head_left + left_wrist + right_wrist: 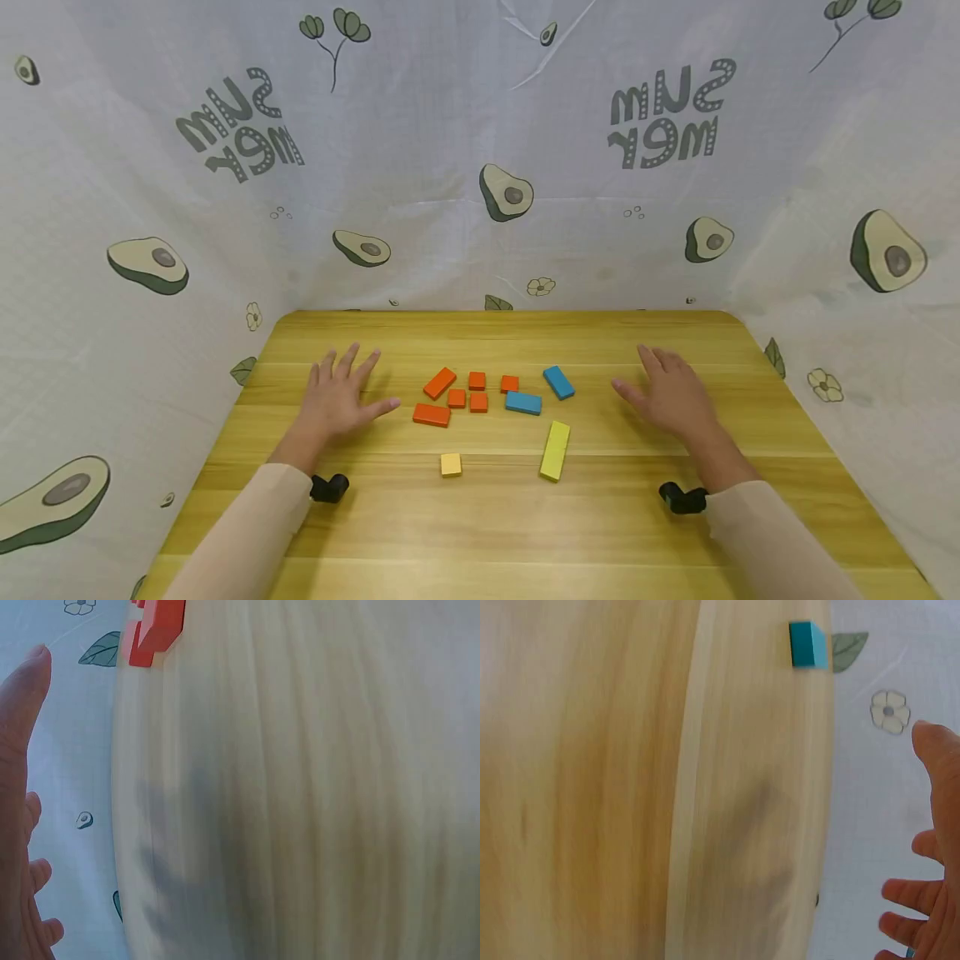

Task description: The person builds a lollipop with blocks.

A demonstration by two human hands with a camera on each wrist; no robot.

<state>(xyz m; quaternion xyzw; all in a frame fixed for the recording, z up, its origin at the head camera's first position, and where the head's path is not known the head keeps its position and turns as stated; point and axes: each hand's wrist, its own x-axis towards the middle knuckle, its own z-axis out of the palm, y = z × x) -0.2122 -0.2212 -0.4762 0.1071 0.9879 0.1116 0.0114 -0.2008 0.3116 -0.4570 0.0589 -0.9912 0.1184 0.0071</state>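
Note:
My left hand (pixel 339 404) is spread over the table's left side, fingers apart and nothing in it; its thumb points toward a flat red block (pixel 432 415). On the other side my right hand (pixel 672 398) hovers with fingers extended, also holding nothing, and a tilted blue block (pixel 558 382) is the nearest piece to it. Between the hands lie another red block (pixel 439 383), several small red cubes (pixel 478 403) and a second blue block (pixel 523 403). Closer to me are a yellow-green block (pixel 555 451) and a small yellow cube (pixel 451 465). Red blocks (pixel 161 626) show at the top of the left wrist view.
The wooden table (pixel 480 533) has rounded far corners. A white curtain (pixel 435 150) printed with avocados and lettering hangs behind it and along both sides. Each wrist carries a small black camera, one on the left (pixel 330 488) and one on the right (pixel 682 498).

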